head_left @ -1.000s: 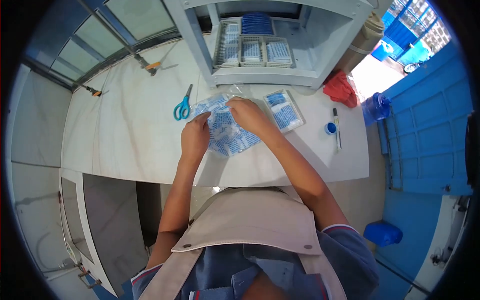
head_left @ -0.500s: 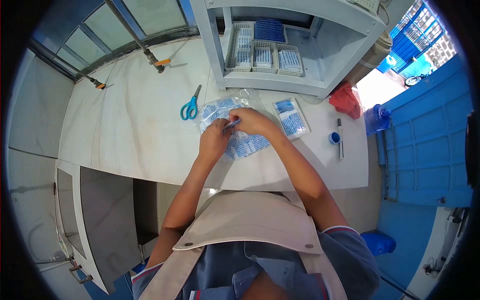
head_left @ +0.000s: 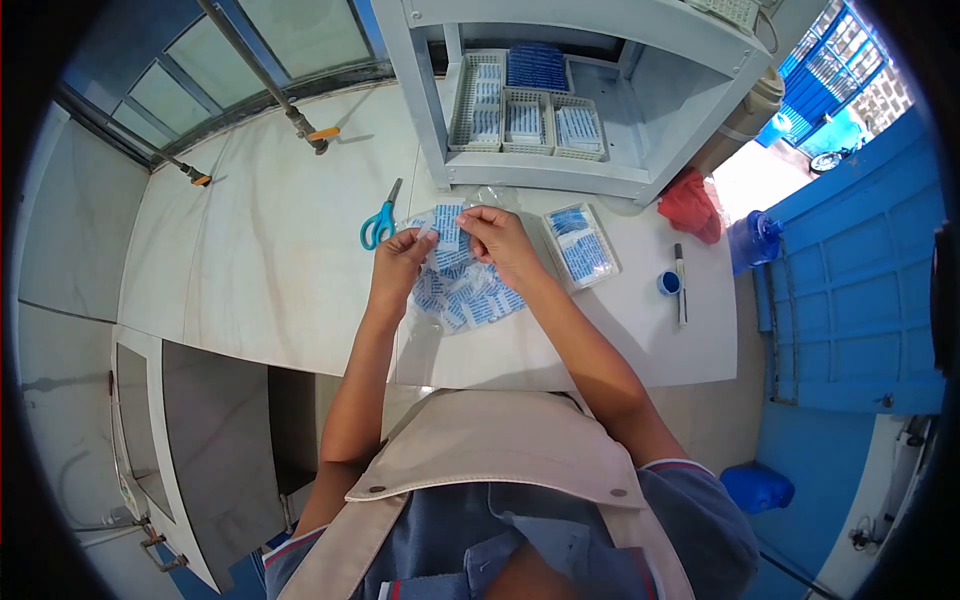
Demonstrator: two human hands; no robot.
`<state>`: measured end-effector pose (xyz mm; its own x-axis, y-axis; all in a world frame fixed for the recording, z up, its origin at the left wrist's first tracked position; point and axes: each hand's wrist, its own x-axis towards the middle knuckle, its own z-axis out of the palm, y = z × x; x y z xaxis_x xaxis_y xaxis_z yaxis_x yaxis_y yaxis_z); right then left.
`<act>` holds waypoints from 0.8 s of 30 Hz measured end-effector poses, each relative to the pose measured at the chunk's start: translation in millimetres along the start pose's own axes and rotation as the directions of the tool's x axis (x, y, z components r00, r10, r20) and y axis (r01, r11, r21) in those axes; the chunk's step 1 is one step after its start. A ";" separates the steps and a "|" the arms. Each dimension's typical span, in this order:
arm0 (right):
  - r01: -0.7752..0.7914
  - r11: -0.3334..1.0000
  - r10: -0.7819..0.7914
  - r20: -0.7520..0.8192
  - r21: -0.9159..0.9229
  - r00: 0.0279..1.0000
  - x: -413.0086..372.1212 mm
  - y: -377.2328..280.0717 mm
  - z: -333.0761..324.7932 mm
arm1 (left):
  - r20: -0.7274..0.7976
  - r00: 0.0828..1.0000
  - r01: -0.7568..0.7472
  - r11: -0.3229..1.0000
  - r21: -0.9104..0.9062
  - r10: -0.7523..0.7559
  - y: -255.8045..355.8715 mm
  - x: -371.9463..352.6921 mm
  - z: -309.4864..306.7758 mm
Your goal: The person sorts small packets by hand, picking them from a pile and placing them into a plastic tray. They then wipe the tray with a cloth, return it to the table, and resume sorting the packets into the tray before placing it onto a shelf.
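Observation:
Between my two hands a small white sachet with blue print is held up, its printed face showing. My left hand is closed, pinching the sachet's lower left edge. On the other side, my right hand pinches its right edge between thumb and finger. Below both hands lies a clear plastic bag with many similar loose sachets in it. A white basket of blue-printed sachets stands just right of my right hand. Blue-handled scissors lie beyond my left hand.
A grey-white shelf at the back holds several small baskets of packets. To the right are a marker, a small blue-rimmed cup and a red cloth or bag. Taps with orange handles stick out at back left.
My hands have moved apart slightly. The sachet, earlier seen narrow and edge-on between my fingers, is now spread flat and upright. More of the bag's loose sachets show.

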<state>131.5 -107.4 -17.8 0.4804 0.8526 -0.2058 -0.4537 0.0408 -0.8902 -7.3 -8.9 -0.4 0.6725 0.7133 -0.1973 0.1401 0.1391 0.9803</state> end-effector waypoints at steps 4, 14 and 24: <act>0.032 0.997 -0.031 -0.017 0.072 0.999 0.1 0.7 2.3 | 0.012 1.000 -0.002 1.000 0.005 0.002 -4.5 0.3 1.4; -0.070 0.958 0.063 0.031 0.279 0.998 1.2 24.9 -21.3 | -0.078 0.978 -0.170 0.955 0.243 0.194 -14.9 4.1 -11.2; 0.537 0.445 -0.347 0.416 -0.716 0.841 -22.9 -12.9 3.3 | 0.174 0.984 0.047 0.999 0.017 -0.050 2.6 6.0 -19.2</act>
<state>123.8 -125.7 -0.2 0.2493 0.9193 0.3045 0.5939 0.1033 -0.7979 -16.9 9.0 1.1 0.7806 0.5755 -0.2437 0.1843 0.1606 0.9697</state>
